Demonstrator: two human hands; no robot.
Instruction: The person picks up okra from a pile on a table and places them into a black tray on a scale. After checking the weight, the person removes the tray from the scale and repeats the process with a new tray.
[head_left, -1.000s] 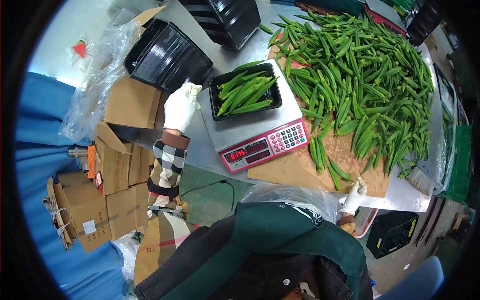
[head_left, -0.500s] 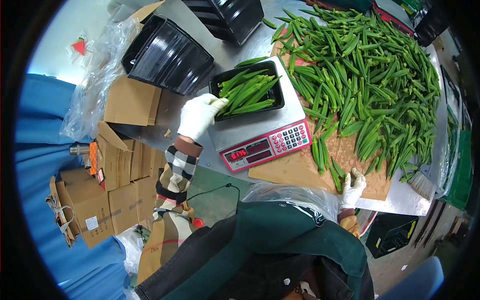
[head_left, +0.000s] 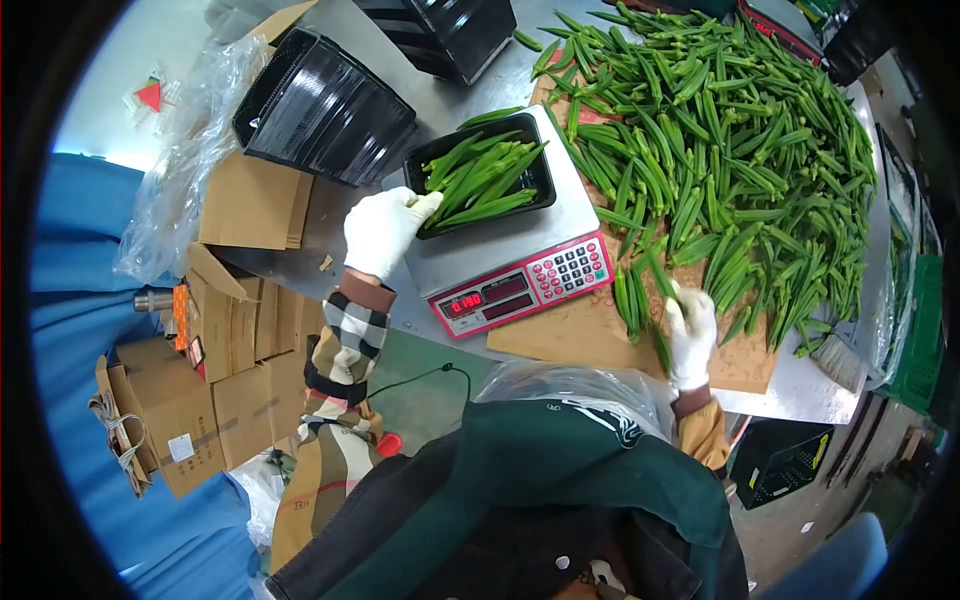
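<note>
From where I'm standing, the left hand has thumb and fingertips pressed together at the near left corner of the black tray, right by the ends of the okra lying in it; I can't tell whether a pod is caught between them. The tray sits on the scale just beyond and to the right of that hand, and the red display reads 0.190. The right hand has its fingers a little bent and reaches onto a few loose pods on the cardboard, though its grip on them is hard to make out. Beyond it a big okra heap spreads over the bench, and stacked black trays stand beyond the left hand
</note>
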